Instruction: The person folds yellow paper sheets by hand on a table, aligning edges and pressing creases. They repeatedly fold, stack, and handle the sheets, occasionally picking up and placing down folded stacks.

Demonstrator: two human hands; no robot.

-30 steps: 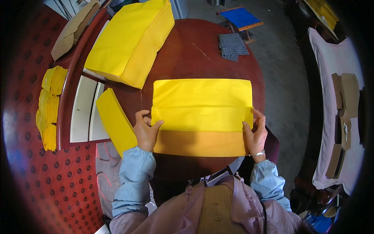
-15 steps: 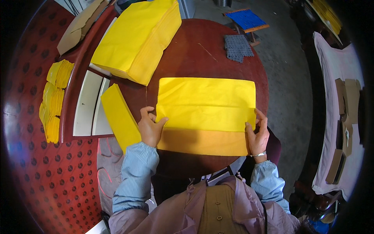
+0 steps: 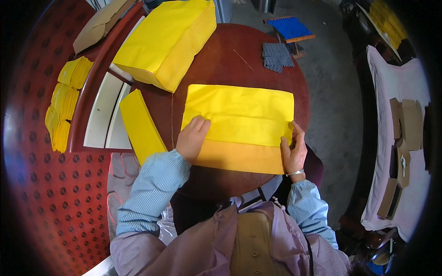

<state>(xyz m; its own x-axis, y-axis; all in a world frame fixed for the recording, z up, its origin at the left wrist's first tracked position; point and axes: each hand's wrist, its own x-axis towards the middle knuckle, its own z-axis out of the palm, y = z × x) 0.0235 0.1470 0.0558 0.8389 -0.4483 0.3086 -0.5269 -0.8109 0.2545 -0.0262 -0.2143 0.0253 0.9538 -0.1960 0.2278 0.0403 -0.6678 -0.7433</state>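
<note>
A yellow folded sheet lies flat before me on the round dark-red table. A crease crosses it sideways, and its near strip is a deeper orange-yellow. My left hand rests on the sheet's left part with curled fingers pressed together at the crease; its fingertips are partly hidden. At the sheet's right edge, my right hand has its thumb on top and its fingers round the side, pinching it. Left of the sheet lies a narrow folded yellow bundle.
A tall yellow stack stands at the back left. Smaller yellow bundles lie far left, near a cardboard piece. A grey textured mat lies at the table's far right edge, beyond it a blue-topped folding stool. Cardboard boxes rest at right.
My left hand has moved from the sheet's left edge inward onto the crease, its fingers now curled together. My right hand keeps its hold on the right edge. The view has shifted slightly.
</note>
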